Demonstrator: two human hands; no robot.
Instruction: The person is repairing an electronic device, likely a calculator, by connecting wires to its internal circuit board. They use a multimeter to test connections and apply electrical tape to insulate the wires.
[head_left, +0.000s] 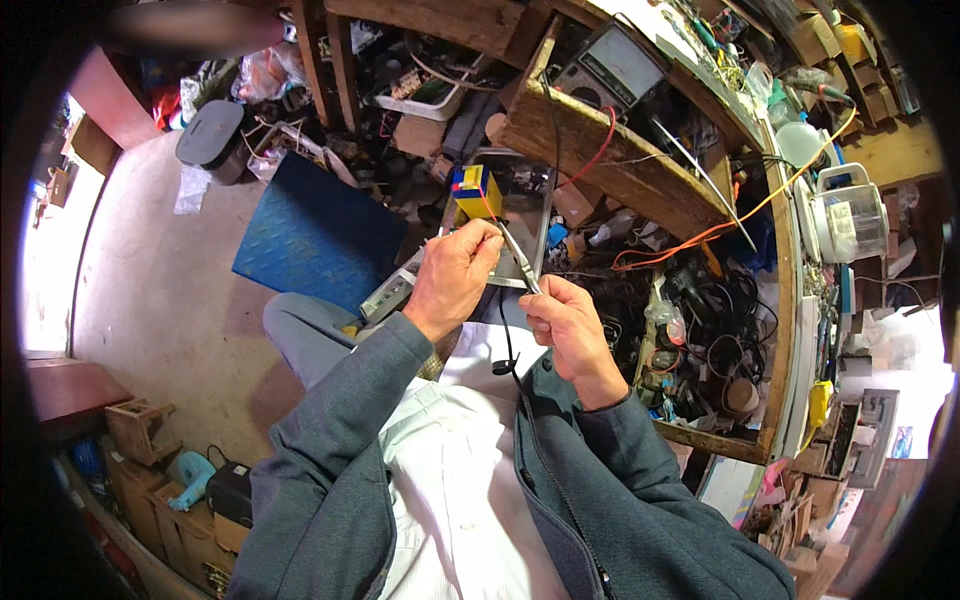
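Observation:
My left hand [455, 278] is closed in a pinch around a thin wire, whose end is mostly hidden by the fingers. In my right hand [568, 335] is a slim metal tool that looks like pliers [519, 255], its tip touching or close to my left fingertips. A black cable [507, 325] hangs below the hands, runs down over my lap and carries a small black clip-like piece [503, 367]. Just beyond the left hand stands a yellow and blue box-shaped battery [478, 192], with a red wire running from its top toward my fingers.
A metal tray [538, 215] lies behind the hands. To its left are a blue textured mat [310, 235] and a white power strip [390, 295]. On the right, a wooden bench frame [620, 155] bears a meter [610, 70]; tangled cables and parts fill the space below.

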